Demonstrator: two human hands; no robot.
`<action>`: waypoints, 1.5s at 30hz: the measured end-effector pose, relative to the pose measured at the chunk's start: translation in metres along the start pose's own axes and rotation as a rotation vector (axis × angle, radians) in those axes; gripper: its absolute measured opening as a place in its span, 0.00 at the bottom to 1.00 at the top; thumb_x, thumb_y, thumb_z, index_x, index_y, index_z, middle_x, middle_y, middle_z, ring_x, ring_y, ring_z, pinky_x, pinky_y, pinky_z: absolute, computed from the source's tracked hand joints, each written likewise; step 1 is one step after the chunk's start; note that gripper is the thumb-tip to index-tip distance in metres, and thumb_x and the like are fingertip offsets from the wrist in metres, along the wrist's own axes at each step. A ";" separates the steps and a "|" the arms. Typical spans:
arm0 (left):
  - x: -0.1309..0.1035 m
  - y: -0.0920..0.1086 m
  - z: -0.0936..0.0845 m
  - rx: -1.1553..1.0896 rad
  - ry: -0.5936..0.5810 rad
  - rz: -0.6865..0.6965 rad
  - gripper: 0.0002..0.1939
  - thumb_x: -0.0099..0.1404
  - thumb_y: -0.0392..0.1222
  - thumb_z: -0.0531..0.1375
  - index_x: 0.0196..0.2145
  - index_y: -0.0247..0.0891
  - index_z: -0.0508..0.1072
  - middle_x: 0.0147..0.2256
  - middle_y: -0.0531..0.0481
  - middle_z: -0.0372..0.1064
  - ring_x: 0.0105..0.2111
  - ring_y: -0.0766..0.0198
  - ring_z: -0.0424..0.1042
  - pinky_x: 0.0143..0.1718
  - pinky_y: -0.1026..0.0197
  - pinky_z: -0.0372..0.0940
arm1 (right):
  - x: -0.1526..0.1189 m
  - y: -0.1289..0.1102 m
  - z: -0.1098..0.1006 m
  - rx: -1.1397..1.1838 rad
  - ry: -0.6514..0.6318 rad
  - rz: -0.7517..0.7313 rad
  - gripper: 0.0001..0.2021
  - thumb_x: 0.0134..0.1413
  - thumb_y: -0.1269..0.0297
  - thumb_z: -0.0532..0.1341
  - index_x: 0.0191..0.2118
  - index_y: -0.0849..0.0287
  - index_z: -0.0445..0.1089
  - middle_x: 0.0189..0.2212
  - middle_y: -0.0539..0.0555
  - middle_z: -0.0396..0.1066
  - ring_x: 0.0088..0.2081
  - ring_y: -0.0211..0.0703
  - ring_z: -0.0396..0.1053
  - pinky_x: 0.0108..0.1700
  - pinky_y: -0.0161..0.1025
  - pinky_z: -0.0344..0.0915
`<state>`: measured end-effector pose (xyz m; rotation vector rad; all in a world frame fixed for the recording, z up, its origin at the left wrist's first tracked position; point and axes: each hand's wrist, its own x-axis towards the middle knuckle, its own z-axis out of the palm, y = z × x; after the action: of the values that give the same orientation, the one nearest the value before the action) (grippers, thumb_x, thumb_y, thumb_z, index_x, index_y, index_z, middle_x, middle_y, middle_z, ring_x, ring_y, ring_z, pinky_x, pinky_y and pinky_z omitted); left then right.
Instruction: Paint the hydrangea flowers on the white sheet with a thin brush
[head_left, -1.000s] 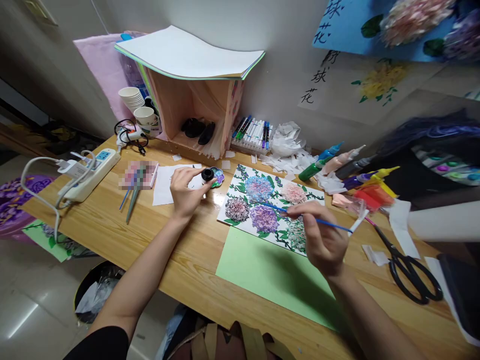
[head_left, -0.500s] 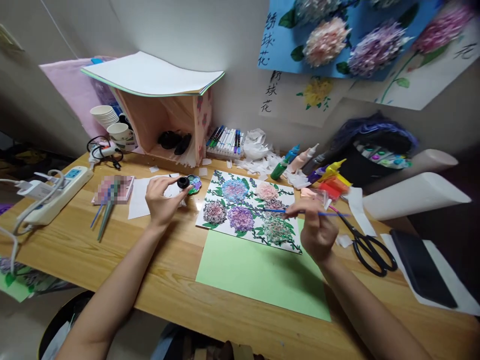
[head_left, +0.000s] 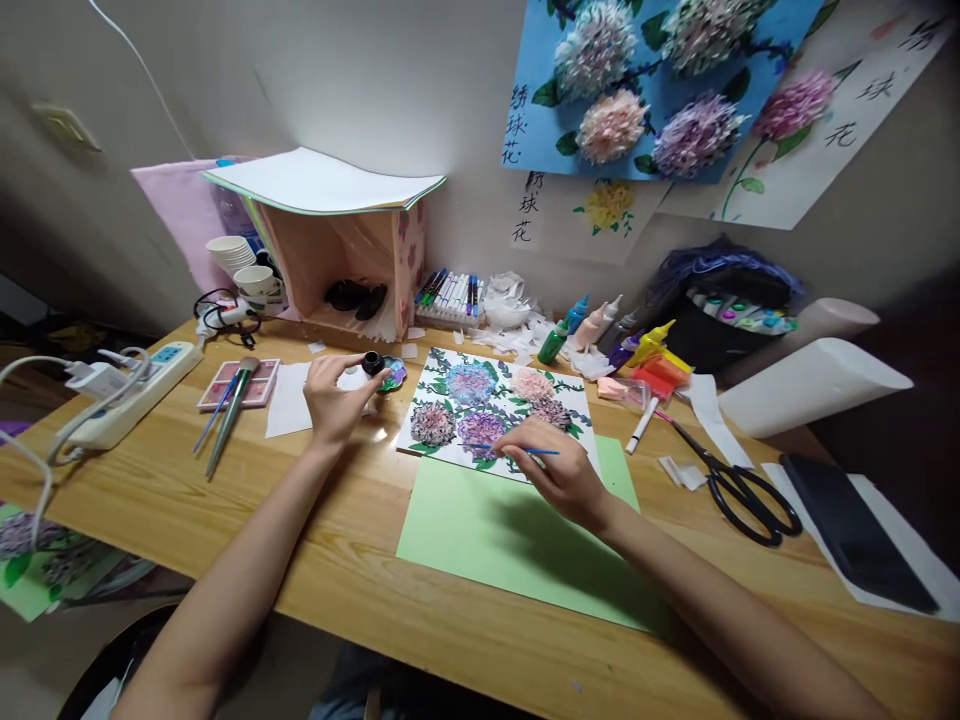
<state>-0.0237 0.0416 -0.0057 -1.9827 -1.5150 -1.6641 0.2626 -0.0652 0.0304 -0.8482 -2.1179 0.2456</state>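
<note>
Between the thumb and fingers of my left hand (head_left: 335,400) is a small black bottle (head_left: 371,363), tilted beside the colourful paint palette (head_left: 394,373). My right hand (head_left: 559,467) is closed in a pinch on a thin blue paintbrush (head_left: 541,451). Its tip points left, over the purple flower on the white flower picture (head_left: 420,391); whether it touches cannot be made out. The picture has several fluffy flowers and painted green leaves. It partly covers a light green sheet (head_left: 480,540). My right hand hides the picture's lower right part.
At left are a power strip (head_left: 135,395) and a pink palette box (head_left: 259,383) with brushes across it. Glue bottles (head_left: 553,342) and paper scraps lie behind the picture. Black-handled scissors (head_left: 752,500), a dark phone (head_left: 855,530) and a white roll (head_left: 817,388) are at right.
My right hand has moved left and slightly down with the paintbrush, from the picture's right edge to the purple flower. My left hand still holds the bottle. The camera view has shifted a little.
</note>
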 end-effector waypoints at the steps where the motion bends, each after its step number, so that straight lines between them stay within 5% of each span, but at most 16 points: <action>1: 0.000 0.000 0.000 0.002 0.003 -0.004 0.15 0.50 0.50 0.68 0.31 0.39 0.76 0.30 0.48 0.75 0.33 0.58 0.70 0.37 0.56 0.63 | -0.002 0.001 0.003 -0.011 -0.007 -0.015 0.08 0.61 0.70 0.53 0.37 0.60 0.70 0.29 0.54 0.73 0.32 0.40 0.68 0.35 0.38 0.66; 45: 0.003 0.021 -0.007 -0.060 0.003 0.058 0.15 0.51 0.51 0.68 0.33 0.40 0.76 0.31 0.49 0.74 0.35 0.58 0.69 0.39 0.55 0.61 | -0.006 0.008 0.019 -0.062 -0.063 -0.027 0.08 0.62 0.70 0.53 0.36 0.61 0.69 0.28 0.55 0.74 0.31 0.40 0.69 0.33 0.38 0.66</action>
<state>-0.0131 0.0283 0.0089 -2.0328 -1.4091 -1.7076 0.2550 -0.0605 0.0109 -0.8575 -2.2035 0.1962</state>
